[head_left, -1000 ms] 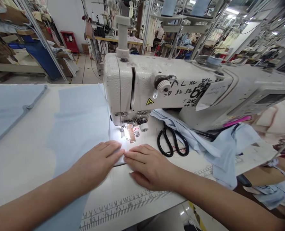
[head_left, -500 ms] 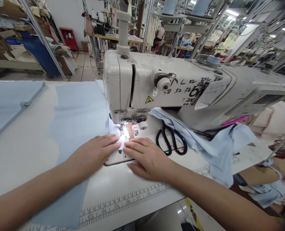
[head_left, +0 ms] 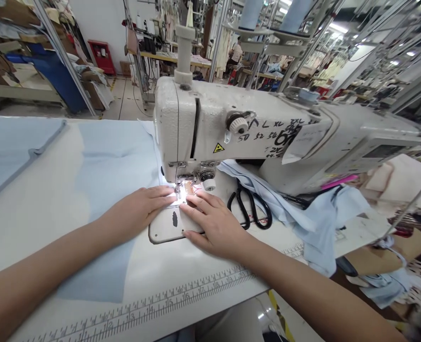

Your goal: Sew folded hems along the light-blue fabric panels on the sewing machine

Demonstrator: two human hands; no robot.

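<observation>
A light blue fabric piece lies on the table and runs in under the sewing machine. My left hand rests flat on its edge, fingers stretched toward the lit presser foot. Just right of the foot, my right hand lies palm down with the fingers spread, partly over the metal bed plate. Both sets of fingertips are close to the needle area. The fabric under the right fingertips is hard to make out.
Black-handled scissors lie right of my right hand, beside a bunched blue fabric strip. Another blue piece with a dark edge is at the far left. A printed ruler follows the table's front edge.
The fabric's near end has slid forward, away from me. Both hands have shifted slightly forward with it, and more of the bed plate shows.
</observation>
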